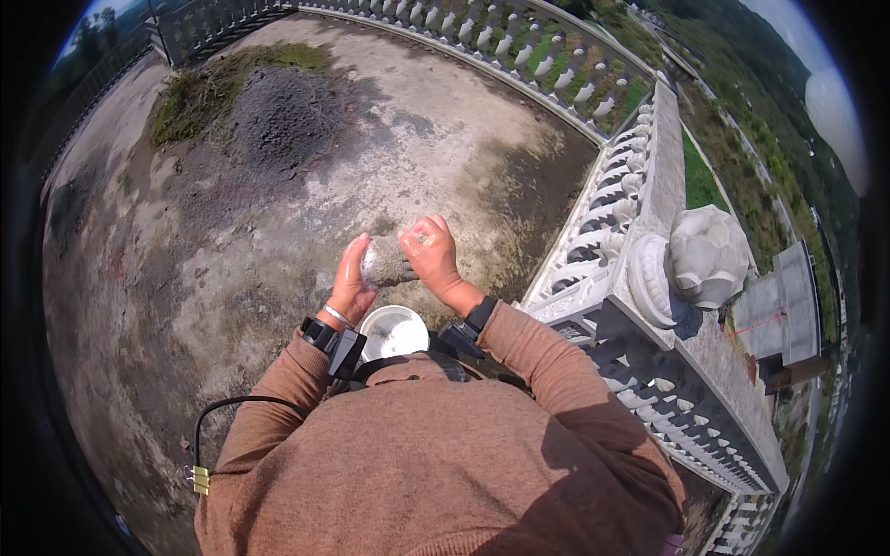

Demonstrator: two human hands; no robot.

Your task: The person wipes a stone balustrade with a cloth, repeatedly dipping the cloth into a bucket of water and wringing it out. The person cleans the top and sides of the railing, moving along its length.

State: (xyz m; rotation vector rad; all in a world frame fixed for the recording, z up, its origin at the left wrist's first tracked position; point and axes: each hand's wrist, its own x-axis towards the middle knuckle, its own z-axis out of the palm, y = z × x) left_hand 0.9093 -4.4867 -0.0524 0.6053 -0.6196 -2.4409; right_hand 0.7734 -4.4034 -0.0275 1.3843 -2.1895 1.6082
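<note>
A grey, rough-looking item with white suds (384, 262), perhaps a wet shoe or cloth, is between my two hands. My left hand (351, 279) is at its left side, palm turned inward and wet. My right hand (432, 256) is at its right side with the fingers curled in, and its fingertips look wet; whether they pinch the item cannot be told. Just below the hands, close to my body, stands a round white bucket (395, 332) with whitish, foamy liquid inside. Dark straps with devices are on both wrists.
Stained concrete floor (229, 292) lies around me. Ahead to the left is a heap of grey gravel (281, 115) edged with moss. A white balustrade (615, 201) runs close on my right, with a faceted stone ball (709, 257) by its corner. A cable (236, 400) hangs by my left sleeve.
</note>
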